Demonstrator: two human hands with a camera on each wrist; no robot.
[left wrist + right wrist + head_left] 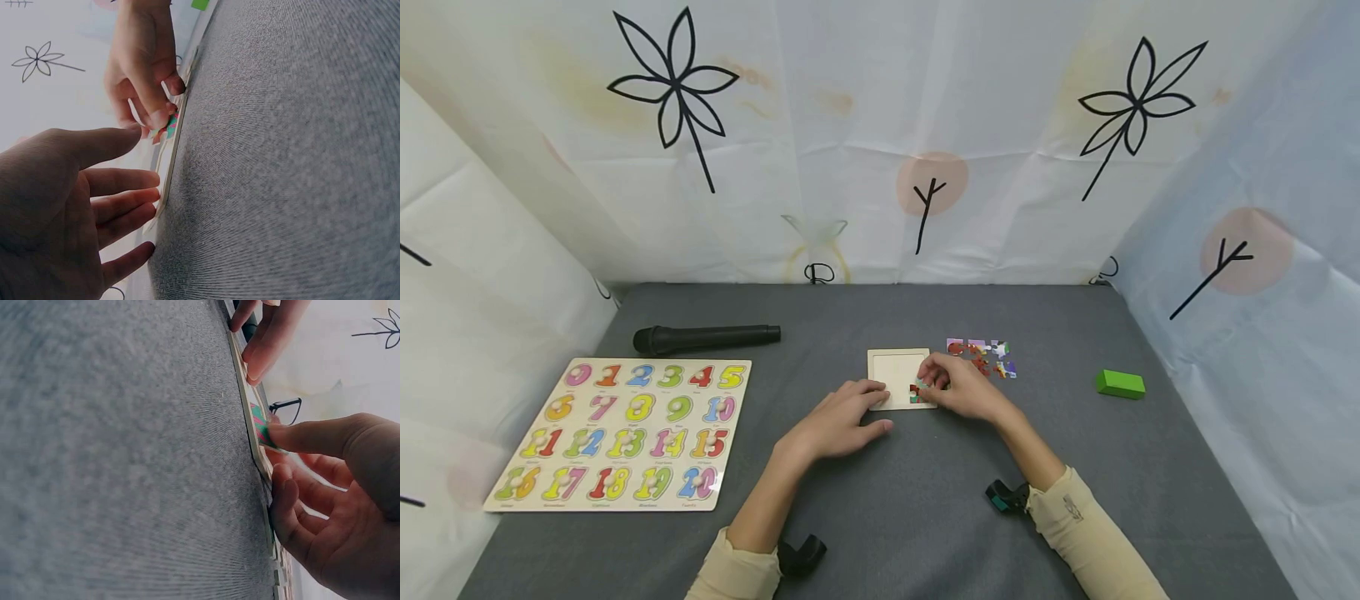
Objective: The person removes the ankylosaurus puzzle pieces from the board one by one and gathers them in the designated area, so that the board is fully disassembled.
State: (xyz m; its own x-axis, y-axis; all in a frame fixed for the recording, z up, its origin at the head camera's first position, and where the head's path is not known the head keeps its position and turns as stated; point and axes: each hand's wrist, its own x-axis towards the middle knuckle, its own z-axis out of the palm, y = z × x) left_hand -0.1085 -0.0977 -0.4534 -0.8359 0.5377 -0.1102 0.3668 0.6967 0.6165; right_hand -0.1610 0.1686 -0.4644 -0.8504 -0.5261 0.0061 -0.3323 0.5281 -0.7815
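A small pale wooden puzzle tray point(891, 369) lies on the table in front of me. My left hand point(837, 421) rests at its left side with fingers extended, fingertips touching the frame. My right hand point(966, 388) is over the tray's lower right corner and pinches a small green-and-pink jigsaw piece point(260, 427) between thumb and fingers. A colourful patch of puzzle point(914, 393) shows in that corner beside the fingertips; the fingers partly hide it. Beyond the right hand, several loose jigsaw pieces point(998, 348) lie face up on the table.
On the left lies a wooden number board point(617, 435) with knobbed numerals, below a black microphone point(707, 337). A green block point(1121, 384) sits at the far right of the grey table point(925, 517). White patterned cloth point(865, 125) stands behind.
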